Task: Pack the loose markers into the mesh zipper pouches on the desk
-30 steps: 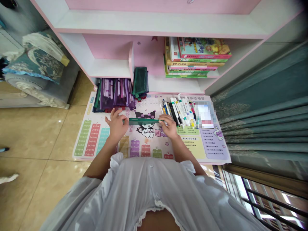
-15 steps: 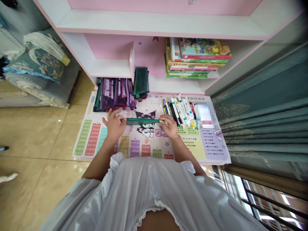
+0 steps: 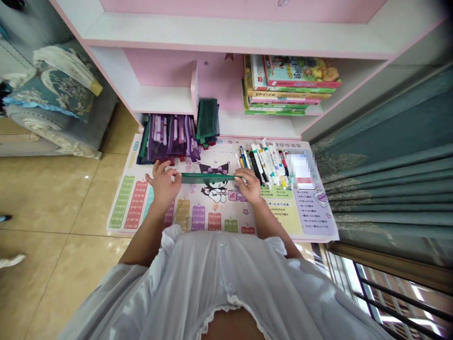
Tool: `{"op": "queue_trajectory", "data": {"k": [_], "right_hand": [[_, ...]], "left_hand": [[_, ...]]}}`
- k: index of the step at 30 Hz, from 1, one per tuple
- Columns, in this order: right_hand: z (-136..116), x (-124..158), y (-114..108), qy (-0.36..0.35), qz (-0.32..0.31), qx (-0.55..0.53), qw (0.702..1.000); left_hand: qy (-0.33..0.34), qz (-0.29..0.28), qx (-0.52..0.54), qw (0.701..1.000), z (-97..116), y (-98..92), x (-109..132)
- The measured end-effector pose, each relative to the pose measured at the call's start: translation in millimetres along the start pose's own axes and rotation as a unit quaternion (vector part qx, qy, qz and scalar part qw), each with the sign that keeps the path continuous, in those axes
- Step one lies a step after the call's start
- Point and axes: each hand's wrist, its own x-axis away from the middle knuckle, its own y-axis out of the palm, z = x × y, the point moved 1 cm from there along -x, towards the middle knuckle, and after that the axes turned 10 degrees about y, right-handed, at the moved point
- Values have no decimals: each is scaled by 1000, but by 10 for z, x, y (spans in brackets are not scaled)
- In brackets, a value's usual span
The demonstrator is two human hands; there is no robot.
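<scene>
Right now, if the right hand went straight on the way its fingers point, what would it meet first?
The right hand, pinching the green ruler, would probably meet the near ends of the pens on the printed mat, though depth is hard to judge here.

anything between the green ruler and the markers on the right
Only the right hand, which is at the right end of the green ruler, between it and the markers. Nothing else visible stands there.

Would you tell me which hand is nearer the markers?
Right. The right hand sits just beside the markers, while the left hand is farther away, at the other end of the green ruler.
</scene>
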Motion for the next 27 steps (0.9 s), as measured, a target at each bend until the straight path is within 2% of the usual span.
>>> {"op": "queue_trajectory", "data": {"k": [10, 21, 27], "right_hand": [[-13, -9, -10, -19, 7, 0, 1000], [11, -18, -9, -6, -17, 1, 1000], [5, -13, 0, 27, -37, 1, 999]], "left_hand": [[-18, 9, 3, 1000, -73, -32, -15], [-32, 6, -2, 999, -143, -47, -48], [-25, 2, -4, 1000, -142, -55, -47]]}}
